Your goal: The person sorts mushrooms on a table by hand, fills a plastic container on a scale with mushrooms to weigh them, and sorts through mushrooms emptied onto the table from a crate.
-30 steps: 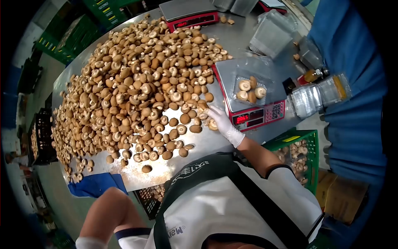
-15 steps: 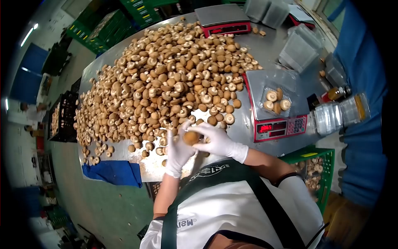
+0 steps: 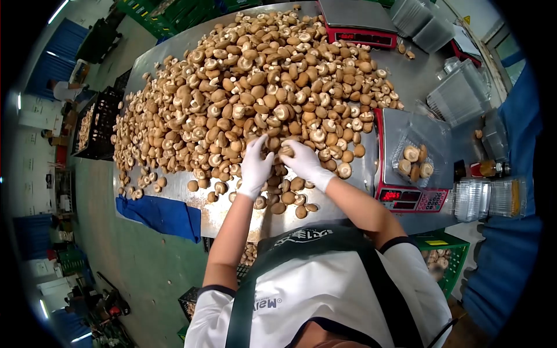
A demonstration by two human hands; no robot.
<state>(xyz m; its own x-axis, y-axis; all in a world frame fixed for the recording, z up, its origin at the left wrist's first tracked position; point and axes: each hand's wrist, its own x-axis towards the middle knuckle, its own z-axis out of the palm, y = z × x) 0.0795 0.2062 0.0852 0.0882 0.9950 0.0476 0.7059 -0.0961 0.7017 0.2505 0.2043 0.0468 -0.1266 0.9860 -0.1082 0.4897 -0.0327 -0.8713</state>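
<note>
A large heap of brown mushrooms point(image 3: 232, 87) covers much of the metal table. Both hands wear white gloves and touch the heap's near side. My left hand point(image 3: 255, 168) has its fingers curved at the mushrooms, thumb apart. My right hand point(image 3: 304, 162), just beside it, has thumb and fingers closed round a mushroom point(image 3: 286, 151). To the right, a red-edged scale point(image 3: 406, 197) with lit red digits bears an open clear plastic box point(image 3: 430, 152) with several mushrooms in it.
A second scale point(image 3: 357, 20) stands at the back. Stacked clear boxes point(image 3: 461, 93) and more boxes point(image 3: 473, 199) lie on the right. A blue cloth point(image 3: 159, 216) hangs over the front left edge. A green crate point(image 3: 455, 255) and black crate point(image 3: 101, 124) flank the table.
My left hand has come in from the lower left to the table. Both hands then moved forward to the heap, and the mushroom between them at chest side is no longer seen there. The view has shifted left.
</note>
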